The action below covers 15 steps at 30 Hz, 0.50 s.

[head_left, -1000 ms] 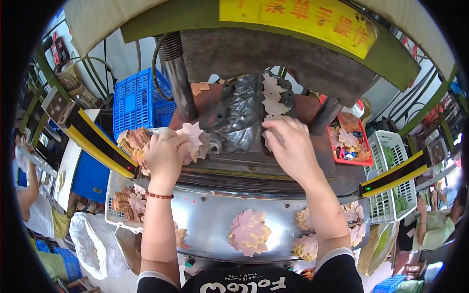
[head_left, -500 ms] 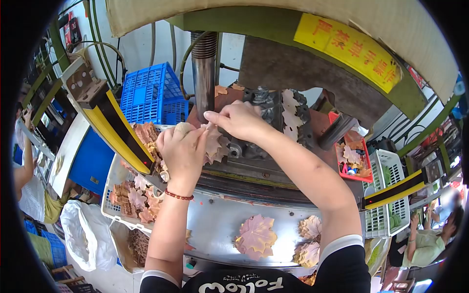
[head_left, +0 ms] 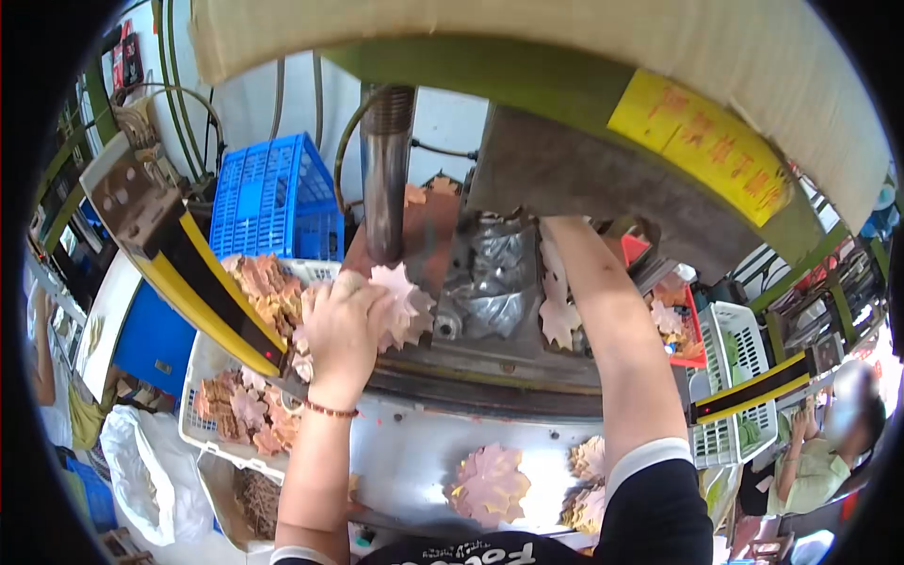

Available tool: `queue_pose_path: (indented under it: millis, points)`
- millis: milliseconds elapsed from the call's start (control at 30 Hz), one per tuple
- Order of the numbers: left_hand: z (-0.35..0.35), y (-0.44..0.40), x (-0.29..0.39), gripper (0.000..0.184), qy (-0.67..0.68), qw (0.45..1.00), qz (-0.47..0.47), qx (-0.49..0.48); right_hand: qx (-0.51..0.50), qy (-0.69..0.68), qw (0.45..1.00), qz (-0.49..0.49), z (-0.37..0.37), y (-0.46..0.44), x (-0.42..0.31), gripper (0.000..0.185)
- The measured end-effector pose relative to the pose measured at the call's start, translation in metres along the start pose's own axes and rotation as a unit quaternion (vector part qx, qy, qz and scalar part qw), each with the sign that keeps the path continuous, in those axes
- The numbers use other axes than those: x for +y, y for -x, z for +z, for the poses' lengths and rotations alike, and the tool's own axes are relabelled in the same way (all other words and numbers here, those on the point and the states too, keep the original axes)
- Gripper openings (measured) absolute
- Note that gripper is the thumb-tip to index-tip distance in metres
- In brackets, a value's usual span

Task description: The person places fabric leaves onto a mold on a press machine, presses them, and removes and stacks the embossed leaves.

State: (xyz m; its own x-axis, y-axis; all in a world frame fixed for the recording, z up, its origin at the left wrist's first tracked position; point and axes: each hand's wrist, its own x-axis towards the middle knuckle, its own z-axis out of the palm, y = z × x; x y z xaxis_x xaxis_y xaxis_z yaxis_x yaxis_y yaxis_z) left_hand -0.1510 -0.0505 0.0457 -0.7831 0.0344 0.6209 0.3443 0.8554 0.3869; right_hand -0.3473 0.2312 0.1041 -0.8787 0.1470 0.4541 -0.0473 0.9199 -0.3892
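Arrangement of leaf pieces at a press die, apparently the step in hand; the next move seems to call for a clear withdrawal of the reaching arm. Nearest, a leaf pile (head_left: 490, 485) rests below and between the hands. The left hand (head_left: 341, 330) grips a maple-leaf stack (head_left: 405, 309), which juts toward the right forearm (head_left: 617, 348). Beyond, the metal die (head_left: 496, 299) lies between them, a leaf row (head_left: 558, 318) beside that forearm. The right hand is hidden behind the press block (head_left: 574, 174); its grip cannot be told.
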Motion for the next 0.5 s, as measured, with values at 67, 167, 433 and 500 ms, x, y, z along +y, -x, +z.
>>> queue_pose_path:
  millis: [67,167,433,500]
  points:
    - [0.003,-0.002,-0.004,0.010,-0.005,1.000,0.006,0.011,0.012,-0.003,1.000,-0.010,-0.006,0.000,0.005,0.039]
    - [0.000,-0.005,-0.004,0.011,-0.030,0.995,0.045,0.082,0.011,-0.048,0.997,-0.060,-0.024,0.020,-0.013,0.040]
    - [-0.005,-0.014,0.038,0.013,0.048,0.991,0.053,0.112,-0.369,-0.205,0.896,-0.139,-0.046,0.103,-0.093,0.032]
    - [-0.009,-0.012,0.032,0.015,0.087,0.993,0.018,0.074,-0.236,-0.254,0.937,-0.052,-0.027,0.088,-0.066,0.030]
